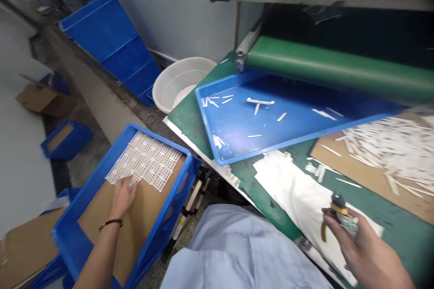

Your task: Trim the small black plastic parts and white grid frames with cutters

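Observation:
My left hand [125,196] reaches into a blue crate [167,203] at the left, fingers closed on the near edge of a white plastic grid piece [134,179]. That piece lies against several like it, in rows [144,156] on a brown cardboard sheet [101,221]. The fingers partly hide the piece. On the right, my right hand [369,246] is wrapped round small cutting pliers [337,210] with black and yellow parts, over a white cloth [294,189] on the green tabletop [271,210].
A shallow blue tray [237,126] with white scraps and a T-shaped piece [259,103] lies below a green conveyor roller [332,65]. White strips [389,144] are heaped on cardboard at right. A white basin [169,81] and stacked blue crates [111,40] stand beyond.

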`<act>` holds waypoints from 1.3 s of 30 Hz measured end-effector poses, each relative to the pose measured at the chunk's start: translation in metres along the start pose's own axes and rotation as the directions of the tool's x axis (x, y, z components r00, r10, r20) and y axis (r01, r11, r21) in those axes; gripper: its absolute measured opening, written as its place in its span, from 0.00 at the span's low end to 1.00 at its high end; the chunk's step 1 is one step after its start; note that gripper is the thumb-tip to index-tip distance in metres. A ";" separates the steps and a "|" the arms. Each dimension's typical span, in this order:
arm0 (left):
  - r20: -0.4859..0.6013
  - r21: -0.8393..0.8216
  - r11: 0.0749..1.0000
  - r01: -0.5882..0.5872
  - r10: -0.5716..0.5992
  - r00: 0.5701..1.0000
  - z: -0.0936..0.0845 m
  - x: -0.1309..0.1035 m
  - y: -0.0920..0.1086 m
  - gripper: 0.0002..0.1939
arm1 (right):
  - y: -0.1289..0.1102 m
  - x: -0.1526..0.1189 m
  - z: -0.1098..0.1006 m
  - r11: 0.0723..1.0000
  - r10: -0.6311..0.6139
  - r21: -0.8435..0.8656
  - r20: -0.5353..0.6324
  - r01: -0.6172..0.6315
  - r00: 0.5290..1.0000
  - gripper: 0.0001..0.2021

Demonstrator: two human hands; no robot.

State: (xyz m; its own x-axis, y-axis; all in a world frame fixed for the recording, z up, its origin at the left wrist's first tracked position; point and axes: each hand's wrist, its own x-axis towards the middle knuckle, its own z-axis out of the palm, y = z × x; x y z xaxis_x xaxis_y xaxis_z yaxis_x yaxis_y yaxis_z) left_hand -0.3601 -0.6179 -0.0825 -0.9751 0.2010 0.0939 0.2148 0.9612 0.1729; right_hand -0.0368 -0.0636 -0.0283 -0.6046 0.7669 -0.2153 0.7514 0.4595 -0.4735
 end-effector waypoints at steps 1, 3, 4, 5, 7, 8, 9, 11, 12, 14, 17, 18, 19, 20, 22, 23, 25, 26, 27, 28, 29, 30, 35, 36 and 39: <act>-0.059 -0.013 1.000 -0.021 0.021 0.998 -0.007 0.009 0.014 0.24 | -0.007 -0.003 -0.010 0.991 0.101 0.083 0.057 -0.105 0.993 0.19; -0.191 -0.058 0.997 -0.060 0.047 0.980 -0.025 0.032 0.057 0.25 | -0.017 -0.004 -0.024 0.898 0.256 0.335 0.128 -0.285 0.958 0.22; -0.241 -0.096 0.991 -0.094 0.069 0.968 -0.035 0.044 0.086 0.25 | -0.021 -0.003 -0.029 0.797 0.291 0.507 0.153 -0.328 0.944 0.22; -0.292 -0.144 0.979 -0.147 0.100 0.951 -0.045 0.055 0.119 0.25 | -0.022 -0.001 -0.033 0.652 0.302 0.678 0.177 -0.338 0.937 0.22; -0.346 -0.237 0.913 -0.332 0.240 0.907 -0.062 0.075 0.195 0.26 | -0.023 0.005 -0.036 0.293 0.281 0.907 0.220 -0.302 0.934 0.20; -0.350 -0.279 0.858 -0.432 0.328 0.878 -0.066 0.084 0.235 0.26 | -0.022 0.008 -0.036 0.136 0.268 0.949 0.241 -0.284 0.933 0.19; -0.335 -0.315 0.792 -0.523 0.423 0.842 -0.067 0.093 0.275 0.26 | -0.020 0.010 -0.036 0.025 0.258 0.961 0.260 -0.275 0.930 0.18; -0.266 -0.366 0.643 -0.673 0.621 0.738 -0.056 0.113 0.349 0.28 | -0.017 0.013 -0.033 -0.054 0.255 0.963 0.270 -0.265 0.929 0.18; -0.224 -0.362 0.576 -0.733 0.710 0.668 -0.047 0.125 0.381 0.28 | -0.014 0.014 -0.031 -0.028 0.262 0.967 0.251 -0.252 0.932 0.18; -0.147 -0.322 0.523 -0.789 0.796 0.587 -0.023 0.152 0.432 0.31 | -0.006 0.013 -0.027 0.185 0.303 0.967 0.113 -0.175 0.946 0.21; -0.052 -0.256 0.601 -0.757 0.773 0.632 0.007 0.187 0.477 0.34 | 0.014 0.006 -0.020 0.760 0.256 0.648 -0.237 -0.044 0.937 0.20; -0.030 -0.244 0.618 -0.747 0.765 0.643 0.013 0.194 0.485 0.33 | 0.021 0.001 -0.018 0.890 0.180 0.456 -0.309 -0.020 0.934 0.19; -0.019 -0.233 0.621 -0.749 0.767 0.642 0.018 0.200 0.489 0.31 | 0.027 -0.005 -0.017 0.962 0.102 0.273 -0.341 -0.005 0.934 0.18; -0.005 -0.218 0.611 -0.761 0.779 0.627 0.021 0.203 0.491 0.30 | 0.033 -0.011 -0.016 0.992 0.042 0.126 -0.349 0.003 0.936 0.17; -0.027 -0.162 0.608 -0.778 0.785 0.619 0.024 0.204 0.490 0.26 | 0.040 -0.024 -0.016 0.998 -0.015 -0.061 -0.348 -0.007 0.937 0.16; -0.031 -0.149 0.595 -0.790 0.796 0.605 0.024 0.202 0.487 0.26 | 0.042 -0.029 -0.016 0.992 -0.011 -0.121 -0.350 -0.033 0.937 0.16; -0.037 -0.159 0.610 -0.776 0.782 0.623 0.024 0.195 0.480 0.27 | 0.043 -0.039 -0.017 0.975 0.020 -0.201 -0.348 -0.095 0.937 0.16; -0.002 -0.197 0.609 -0.768 0.784 0.621 0.023 0.191 0.476 0.28 | 0.042 -0.043 -0.018 0.966 0.037 -0.228 -0.346 -0.122 0.938 0.16; 0.047 -0.252 0.608 -0.753 0.785 0.618 0.022 0.185 0.474 0.29 | 0.041 -0.046 -0.018 0.958 0.050 -0.250 -0.344 -0.143 0.938 0.16; 0.097 -0.308 0.605 -0.734 0.788 0.609 0.019 0.179 0.472 0.32 | 0.040 -0.048 -0.018 0.950 0.056 -0.270 -0.341 -0.155 0.938 0.17; 0.133 -0.352 0.603 -0.716 0.789 0.600 0.017 0.173 0.471 0.34 | 0.038 -0.050 -0.018 0.944 0.056 -0.289 -0.337 -0.159 0.940 0.17; 0.143 -0.370 0.608 -0.703 0.784 0.604 0.014 0.168 0.472 0.36 | 0.036 -0.051 -0.018 0.939 0.051 -0.305 -0.332 -0.158 0.942 0.18; -0.060 -0.273 0.606 -0.747 0.765 0.642 0.005 0.162 0.486 0.44 | 0.025 -0.055 -0.015 0.952 -0.064 -0.299 -0.385 -0.059 0.921 0.22; -0.047 -0.277 0.574 -0.770 0.793 0.608 0.006 0.165 0.489 0.44 | 0.022 -0.056 -0.015 0.964 -0.098 -0.265 -0.418 -0.018 0.903 0.22; 0.104 -0.340 0.514 -0.788 0.853 0.512 0.015 0.174 0.493 0.38 | 0.008 -0.061 -0.022 0.990 -0.129 -0.012 -0.497 0.142 0.858 0.20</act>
State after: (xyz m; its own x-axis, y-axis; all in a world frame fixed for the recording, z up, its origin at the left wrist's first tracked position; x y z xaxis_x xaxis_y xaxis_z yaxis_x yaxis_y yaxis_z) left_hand -0.4253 -0.1065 0.0045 -0.3216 0.9422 0.0939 0.8972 0.2715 0.3483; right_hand 0.0125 -0.0971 -0.0004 -0.4841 0.8216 0.3010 0.6610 0.5688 -0.4894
